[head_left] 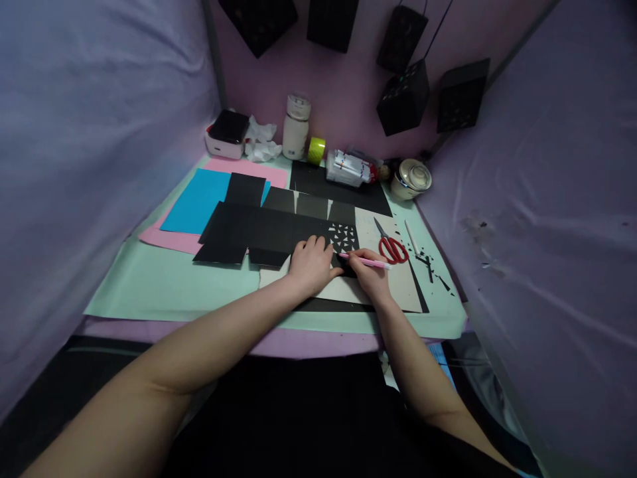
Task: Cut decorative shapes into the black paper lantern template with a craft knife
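Note:
My left hand (312, 265) lies flat on a black card cut-out (269, 229), fingers stretched out and pressing on its right part. The card has flaps along its edges. My right hand (369, 271) is closed around a slim pink pen-style craft knife (375, 263), its tip at the card close to my left thumb; the tip is too small to make out. Just above both hands, a square of the card has several small triangular holes (343, 236) with white showing through. Under the card lies a whitish board (398, 289). Red-handled scissors (392, 248) rest on it, right of my right hand.
Blue (194, 202) and pink sheets (166, 240) lie at left. Along the back stand a white bottle (295, 133), yellow tape (316, 151), a plastic package (348, 168) and a lidded cup (411, 178). Black scraps (430, 269) and a white pen (412, 237) lie right. Black boxes (404, 98) hang above.

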Demonstrator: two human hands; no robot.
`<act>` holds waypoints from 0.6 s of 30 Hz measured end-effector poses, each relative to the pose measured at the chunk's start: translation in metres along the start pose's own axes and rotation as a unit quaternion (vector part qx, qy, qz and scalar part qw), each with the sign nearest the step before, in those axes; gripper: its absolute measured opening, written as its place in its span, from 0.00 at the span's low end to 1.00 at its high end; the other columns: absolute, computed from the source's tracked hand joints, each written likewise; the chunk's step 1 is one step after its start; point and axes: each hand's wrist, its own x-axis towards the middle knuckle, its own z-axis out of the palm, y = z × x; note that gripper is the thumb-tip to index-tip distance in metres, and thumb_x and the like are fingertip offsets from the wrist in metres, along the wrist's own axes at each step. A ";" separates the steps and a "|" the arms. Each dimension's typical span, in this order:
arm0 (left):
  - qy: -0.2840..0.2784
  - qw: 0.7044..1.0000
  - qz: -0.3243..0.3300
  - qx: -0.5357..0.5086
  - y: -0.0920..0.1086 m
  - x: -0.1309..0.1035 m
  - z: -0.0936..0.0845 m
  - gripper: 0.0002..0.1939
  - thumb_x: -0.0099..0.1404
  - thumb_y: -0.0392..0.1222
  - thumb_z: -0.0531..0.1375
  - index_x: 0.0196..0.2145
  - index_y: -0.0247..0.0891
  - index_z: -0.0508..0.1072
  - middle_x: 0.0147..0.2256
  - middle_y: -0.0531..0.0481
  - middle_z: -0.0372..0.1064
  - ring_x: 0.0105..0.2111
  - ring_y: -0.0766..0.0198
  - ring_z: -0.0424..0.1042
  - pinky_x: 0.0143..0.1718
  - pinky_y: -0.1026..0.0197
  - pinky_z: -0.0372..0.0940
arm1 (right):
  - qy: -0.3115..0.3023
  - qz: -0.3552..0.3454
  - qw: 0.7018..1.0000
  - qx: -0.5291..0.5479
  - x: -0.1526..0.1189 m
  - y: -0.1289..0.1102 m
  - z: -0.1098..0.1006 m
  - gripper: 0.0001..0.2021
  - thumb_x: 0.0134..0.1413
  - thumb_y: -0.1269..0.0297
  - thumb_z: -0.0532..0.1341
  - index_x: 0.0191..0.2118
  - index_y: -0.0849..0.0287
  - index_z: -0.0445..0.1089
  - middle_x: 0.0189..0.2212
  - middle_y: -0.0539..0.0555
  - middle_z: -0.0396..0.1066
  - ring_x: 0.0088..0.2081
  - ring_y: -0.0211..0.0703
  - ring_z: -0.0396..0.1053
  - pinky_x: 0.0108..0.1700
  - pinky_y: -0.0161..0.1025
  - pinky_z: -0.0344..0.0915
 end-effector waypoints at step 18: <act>0.004 1.000 0.000 -0.009 0.000 0.000 0.002 0.28 0.65 0.59 0.58 0.53 0.35 0.71 0.53 0.37 0.66 0.55 0.46 0.61 0.50 0.50 0.56 | 0.022 -0.016 0.999 0.035 -0.002 0.002 -0.004 0.13 0.53 0.56 0.61 0.38 0.59 0.76 0.33 0.55 0.78 0.33 0.45 0.73 0.37 0.40 0.68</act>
